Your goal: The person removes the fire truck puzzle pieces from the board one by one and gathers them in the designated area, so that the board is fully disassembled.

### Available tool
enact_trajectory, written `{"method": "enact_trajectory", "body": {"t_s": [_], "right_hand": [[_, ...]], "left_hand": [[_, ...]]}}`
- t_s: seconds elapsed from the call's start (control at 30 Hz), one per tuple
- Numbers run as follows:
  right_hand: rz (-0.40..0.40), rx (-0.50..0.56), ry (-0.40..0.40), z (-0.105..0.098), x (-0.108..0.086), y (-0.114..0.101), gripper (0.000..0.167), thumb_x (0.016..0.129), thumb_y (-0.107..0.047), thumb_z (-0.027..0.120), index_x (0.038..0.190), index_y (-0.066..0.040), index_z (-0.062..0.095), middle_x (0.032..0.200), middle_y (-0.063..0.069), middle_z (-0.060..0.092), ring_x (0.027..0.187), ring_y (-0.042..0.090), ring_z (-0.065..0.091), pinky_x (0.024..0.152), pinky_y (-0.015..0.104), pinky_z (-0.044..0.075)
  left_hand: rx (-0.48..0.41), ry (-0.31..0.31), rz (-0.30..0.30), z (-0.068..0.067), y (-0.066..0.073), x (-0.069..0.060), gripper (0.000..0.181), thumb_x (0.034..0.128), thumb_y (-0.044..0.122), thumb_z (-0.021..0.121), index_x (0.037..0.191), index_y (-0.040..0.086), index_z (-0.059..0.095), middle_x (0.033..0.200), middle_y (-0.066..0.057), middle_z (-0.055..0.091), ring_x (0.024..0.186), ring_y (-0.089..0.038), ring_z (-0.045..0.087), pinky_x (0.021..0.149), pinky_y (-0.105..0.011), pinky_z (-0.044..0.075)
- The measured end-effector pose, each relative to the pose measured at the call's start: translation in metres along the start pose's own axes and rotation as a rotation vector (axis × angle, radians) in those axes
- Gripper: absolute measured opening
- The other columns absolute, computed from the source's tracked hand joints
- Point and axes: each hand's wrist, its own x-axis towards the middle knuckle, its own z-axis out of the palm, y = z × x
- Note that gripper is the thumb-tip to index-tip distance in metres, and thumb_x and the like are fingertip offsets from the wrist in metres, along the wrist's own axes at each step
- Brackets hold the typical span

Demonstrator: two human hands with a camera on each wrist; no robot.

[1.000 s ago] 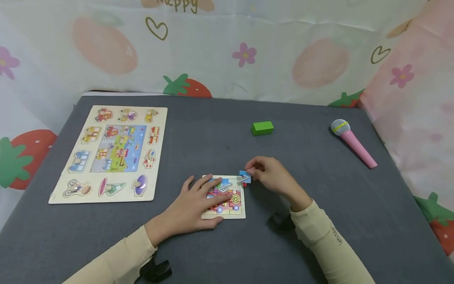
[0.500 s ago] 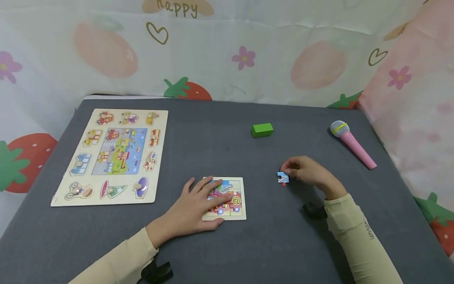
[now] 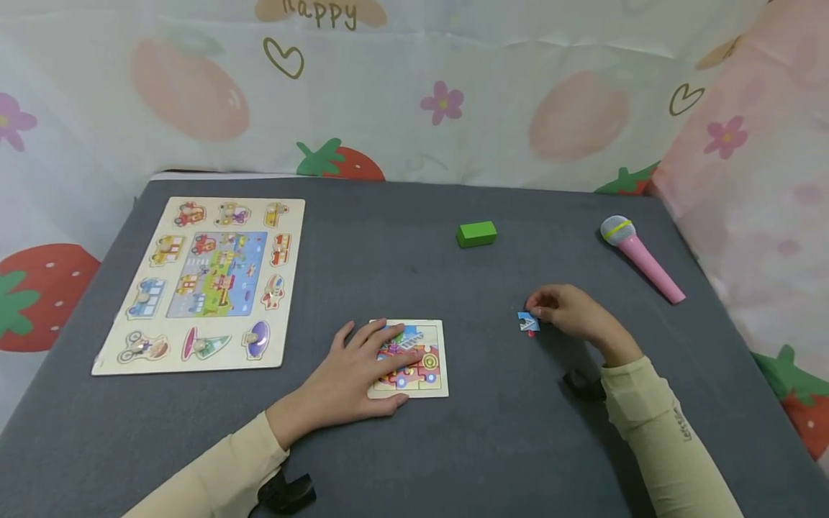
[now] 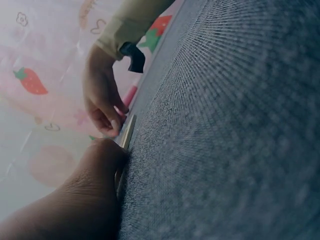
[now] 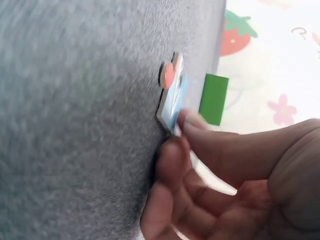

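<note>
My left hand (image 3: 352,374) rests on a small jigsaw puzzle (image 3: 432,374) with its fingers spread across the left part. The puzzle has a pale frame and a picture of a red vehicle; part of it is hidden under the fingers. To the right of it, my right hand (image 3: 575,316) pinches a blue jigsaw piece (image 3: 527,321) between thumb and fingers at the piece's edge. In the right wrist view the jigsaw piece (image 5: 172,100) shows a red knob and lies at or just above the cloth; I cannot tell which.
At the left lies a large wooden puzzle board (image 3: 291,280) with vehicle shapes. A green block (image 3: 476,234) sits farther back. A pink toy microphone (image 3: 641,259) lies at the right. A grey cloth (image 3: 376,259) covers the table, and a printed curtain (image 3: 479,43) hangs behind.
My right hand has carried the jigsaw piece from the puzzle's upper right corner out to the right, moving only slightly in the last half second. My left hand has stayed on the puzzle.
</note>
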Motion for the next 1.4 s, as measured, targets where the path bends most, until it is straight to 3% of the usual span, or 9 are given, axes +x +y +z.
{"method": "enact_trajectory", "body": {"t_s": [0.13, 0.23, 0.43, 0.57, 0.77, 1.03, 1.27, 1.4], "right_hand": [[0.001, -0.069, 0.050, 0.003, -0.002, -0.003, 0.011, 0.094, -0.012, 0.059, 0.098, -0.002, 0.063, 0.091, 0.010, 0.062, 0.081, 0.020, 0.053, 0.071, 0.032, 0.042], [-0.042, -0.153, 0.117, 0.006, -0.007, -0.013, 0.012, 0.092, -0.011, 0.062, 0.096, 0.000, 0.064, 0.086, 0.011, 0.062, 0.077, 0.022, 0.054, 0.068, 0.035, 0.044], [-0.143, -0.237, 0.229, 0.025, -0.018, -0.052, 0.012, 0.090, -0.011, 0.065, 0.095, 0.000, 0.064, 0.092, 0.014, 0.060, 0.081, 0.025, 0.057, 0.071, 0.042, 0.047], [-0.256, -0.210, 0.209, 0.049, -0.018, -0.079, 0.010, 0.088, -0.011, 0.068, 0.095, -0.005, 0.064, 0.091, 0.008, 0.061, 0.080, 0.020, 0.058, 0.071, 0.036, 0.048], [-0.377, -0.184, 0.095, 0.081, -0.007, -0.102, 0.023, 0.087, -0.016, 0.071, 0.106, -0.007, 0.062, 0.091, 0.004, 0.058, 0.079, 0.015, 0.053, 0.070, 0.029, 0.046], [-0.347, -0.200, -0.007, 0.093, -0.003, -0.105, 0.030, 0.083, -0.019, 0.076, 0.107, -0.010, 0.061, 0.090, 0.003, 0.053, 0.070, 0.011, 0.047, 0.062, 0.025, 0.042], [-0.328, -0.139, 0.009, 0.097, -0.002, -0.107, 0.029, 0.082, -0.016, 0.077, 0.105, -0.009, 0.060, 0.091, 0.004, 0.053, 0.077, 0.015, 0.049, 0.066, 0.027, 0.043], [-0.324, -0.135, 0.028, 0.099, -0.002, -0.108, 0.028, 0.081, -0.014, 0.076, 0.104, -0.009, 0.060, 0.090, 0.005, 0.053, 0.077, 0.016, 0.049, 0.066, 0.028, 0.042]], "left_hand": [[-0.004, 0.015, -0.010, 0.001, 0.000, 0.001, 0.057, 0.0849, 0.061, 0.055, 0.139, 0.043, 0.047, 0.149, -0.001, 0.038, 0.139, -0.026, 0.029, 0.104, -0.064, 0.021], [-0.003, 0.027, -0.017, 0.002, 0.000, 0.001, 0.058, 0.0841, 0.062, 0.055, 0.138, 0.043, 0.048, 0.149, 0.000, 0.039, 0.139, -0.025, 0.030, 0.104, -0.063, 0.022], [-0.006, 0.066, -0.040, 0.000, 0.000, 0.001, 0.058, 0.0844, 0.060, 0.056, 0.138, 0.040, 0.049, 0.148, -0.001, 0.042, 0.140, -0.025, 0.030, 0.104, -0.060, 0.024], [-0.002, 0.079, -0.064, -0.003, -0.002, 0.001, 0.058, 0.0844, 0.060, 0.056, 0.138, 0.039, 0.050, 0.148, -0.001, 0.042, 0.139, -0.025, 0.031, 0.103, -0.057, 0.027], [-0.007, 0.072, -0.076, -0.004, -0.003, 0.000, 0.059, 0.0848, 0.059, 0.057, 0.139, 0.038, 0.049, 0.148, -0.002, 0.041, 0.140, -0.026, 0.030, 0.104, -0.057, 0.026], [-0.010, 0.059, -0.043, 0.001, -0.001, 0.002, 0.059, 0.0867, 0.059, 0.055, 0.141, 0.036, 0.048, 0.150, -0.003, 0.039, 0.141, -0.028, 0.028, 0.105, -0.058, 0.025], [-0.032, 0.054, -0.033, 0.001, -0.002, 0.001, 0.056, 0.0881, 0.057, 0.055, 0.140, 0.037, 0.048, 0.152, -0.003, 0.036, 0.145, -0.027, 0.022, 0.108, -0.059, 0.021], [-0.047, 0.065, 0.040, 0.000, -0.004, 0.000, 0.046, 0.0918, 0.050, 0.054, 0.137, 0.040, 0.051, 0.152, -0.004, 0.037, 0.144, -0.028, 0.023, 0.107, -0.062, 0.020]]}}
